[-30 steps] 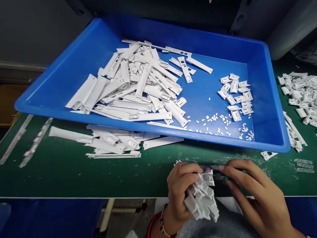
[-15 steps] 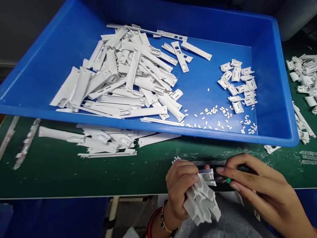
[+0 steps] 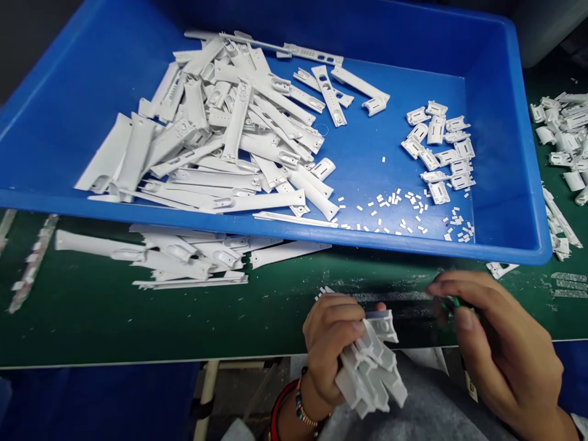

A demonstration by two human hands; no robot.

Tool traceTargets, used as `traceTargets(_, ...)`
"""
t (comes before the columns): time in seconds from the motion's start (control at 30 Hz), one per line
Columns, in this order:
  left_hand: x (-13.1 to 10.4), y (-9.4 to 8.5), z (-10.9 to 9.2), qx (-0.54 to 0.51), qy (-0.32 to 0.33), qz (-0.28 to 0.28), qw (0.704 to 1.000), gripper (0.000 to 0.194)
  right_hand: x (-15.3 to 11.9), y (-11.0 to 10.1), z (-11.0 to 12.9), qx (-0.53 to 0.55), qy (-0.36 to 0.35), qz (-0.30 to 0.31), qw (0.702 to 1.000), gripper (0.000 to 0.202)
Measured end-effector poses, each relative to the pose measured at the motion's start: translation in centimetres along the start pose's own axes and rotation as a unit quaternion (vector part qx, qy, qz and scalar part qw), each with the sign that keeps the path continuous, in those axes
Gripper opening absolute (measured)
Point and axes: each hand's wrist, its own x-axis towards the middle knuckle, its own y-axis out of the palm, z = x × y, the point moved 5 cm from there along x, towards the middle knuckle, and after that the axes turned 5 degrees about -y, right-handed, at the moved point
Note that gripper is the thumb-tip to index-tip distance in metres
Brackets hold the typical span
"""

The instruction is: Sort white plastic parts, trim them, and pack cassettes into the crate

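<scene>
My left hand (image 3: 329, 343) grips a bundle of white plastic moulded parts (image 3: 371, 367) at the near edge of the green table (image 3: 138, 318). My right hand (image 3: 496, 343) is just right of it, fingers pinched on a small dark tool with a green tip (image 3: 452, 302). The tool is a short way from the bundle, not touching it. Behind both hands sits a big blue tray (image 3: 514, 239) with a heap of long white strips (image 3: 220, 141), a group of small white clips (image 3: 438, 153) and several tiny white offcuts (image 3: 399, 217).
More long white strips (image 3: 184, 257) lie on the table under the tray's front left edge. A pile of small white clips (image 3: 565, 135) lies on the table right of the tray. Faint strips (image 3: 27, 269) lie at the far left.
My right hand has pulled the tool away to the right from the bundle. A small clip now lies in the tray by the far strips. The view has tilted down slightly.
</scene>
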Motion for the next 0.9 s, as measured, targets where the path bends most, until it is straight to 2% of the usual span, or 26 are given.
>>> traceTargets(0.13, -0.3, -0.1, 0.2, -0.006, -0.003, -0.004, 1.0, 0.013, 0.8, 0.7, 1.3, 0.053, -0.045, 0.099, 0.993, 0.018)
traceTargets(0.2, -0.5, -0.1, 0.4, -0.015, -0.012, -0.004, 1.0, 0.014, 1.5, 1.1, 1.8, 0.045, -0.079, 0.124, 0.988, 0.012)
traceTargets(0.3, -0.6, 0.0, 0.3, -0.023, -0.005, 0.002, 1.0, 0.016, 2.3, 1.6, 2.0, 0.032, -0.107, 0.143, 0.983, 0.014)
traceTargets(0.43, -0.3, 0.1, 0.1, -0.015, 0.016, 0.003, 1.0, 0.018, 2.3, 1.8, 1.9, 0.011, -0.121, 0.147, 0.982, 0.024)
traceTargets(0.57, -0.2, 0.2, 0.1, -0.014, 0.014, 0.017, 1.0, 0.022, 2.1, 1.7, 2.1, -0.017, -0.132, 0.125, 0.983, 0.032)
traceTargets(0.7, -0.3, 0.2, 0.3, -0.022, 0.003, 0.012, 1.0, 0.015, 2.5, 1.4, 2.3, -0.055, -0.146, 0.104, 0.982, 0.036)
traceTargets(0.8, -0.4, 0.2, 0.4, -0.031, -0.005, 0.009, 0.999, 0.017, 2.5, 1.1, 2.1, -0.027, -0.149, 0.125, 0.98, 0.034)
traceTargets(0.9, -0.6, 0.3, 0.5, -0.029, -0.005, 0.001, 1.0, 0.013, 1.9, 0.6, 1.3, -0.005, -0.101, 0.113, 0.988, 0.021)
